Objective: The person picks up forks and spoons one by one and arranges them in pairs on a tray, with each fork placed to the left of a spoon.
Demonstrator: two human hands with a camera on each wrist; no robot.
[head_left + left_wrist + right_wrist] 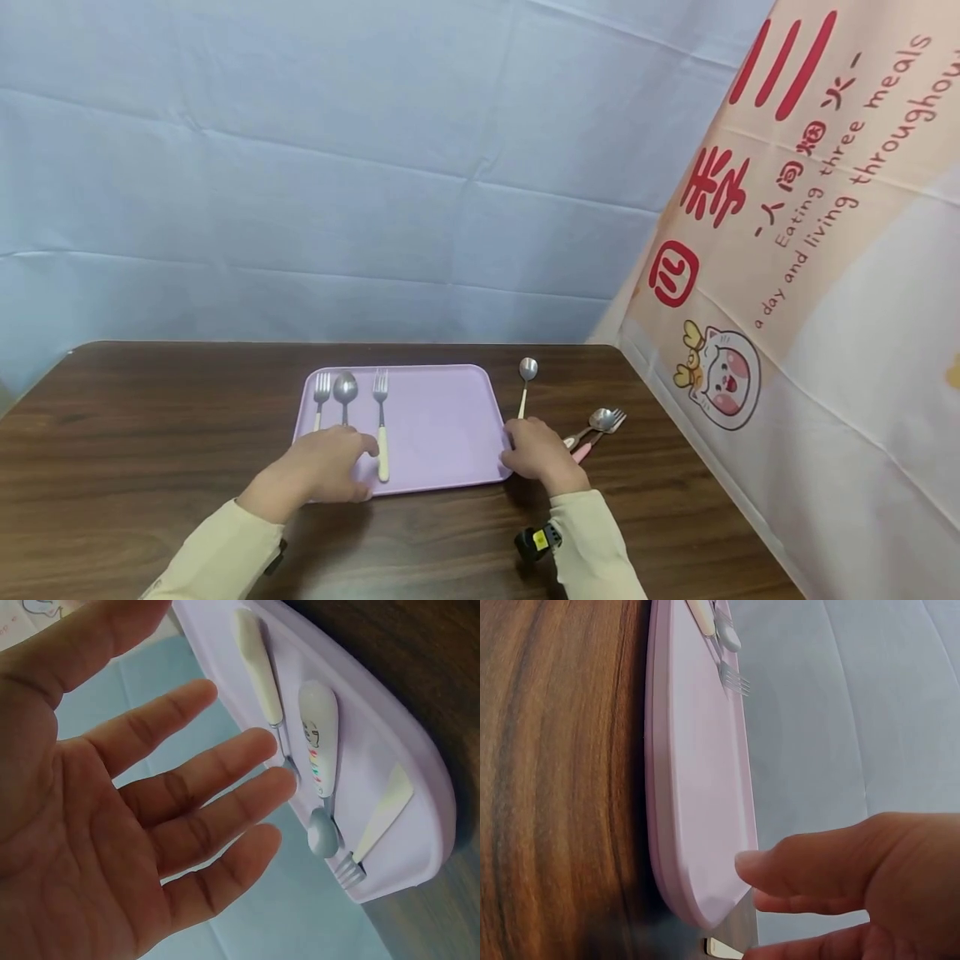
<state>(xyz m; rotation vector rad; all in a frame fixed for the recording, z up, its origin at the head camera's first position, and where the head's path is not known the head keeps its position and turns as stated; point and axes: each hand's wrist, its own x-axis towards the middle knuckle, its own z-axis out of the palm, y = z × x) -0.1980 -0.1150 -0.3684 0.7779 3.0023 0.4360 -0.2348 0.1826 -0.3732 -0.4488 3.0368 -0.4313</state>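
Observation:
A lilac rectangular tray (450,425) lies on the table. On its left part are a fork (322,390), a spoon (345,388) and a second fork (383,450) with a cream handle, side by side with heads toward the back. My left hand (318,467) is above the tray's front left part, fingers spread in the left wrist view and holding nothing. It hides the handles of the first fork and the spoon in the head view. At the tray's right edge is my right hand (542,454), thumb and fingers apart. A long-handled spoon (528,369) lies just beyond it.
Right of my right hand, a spoon (602,419) and a pink-handled fork (583,451) lie close together on the dark wood table (150,433). A pale blue cloth (337,183) hangs behind, and a printed cloth (825,333) borders the right side.

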